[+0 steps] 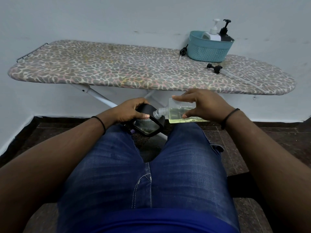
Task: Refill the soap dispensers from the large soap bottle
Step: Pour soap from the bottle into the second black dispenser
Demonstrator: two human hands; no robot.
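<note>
Centre of the frame, just above the knees: the right hand (204,105) grips the clear soap bottle (178,113), fingers over its top and thumb underneath, and the bottle is tipped on its side with pale yellow liquid pooled along its lower wall; its threaded open neck points left and sits right at the mouth of the black dispenser (148,122); the left hand (131,111) wraps round that black dispenser, fingers curled over the upper side, thumb pressed on the near edge, holding it tilted toward the bottle; both hands hover over the lap in blue jeans (146,174), below the front edge of the ironing board (117,68) with its leopard-print cover, which spans the middle of the frame; on the board at upper right stands a teal basket (207,51) holding a white pump bottle (212,33) and a black pump bottle (224,32), both upright; a loose black pump head (183,52) lies just left of the basket, and a second pump head (215,68) with a clear tube lies in front of it; dark tiled floor at the frame's sides
</note>
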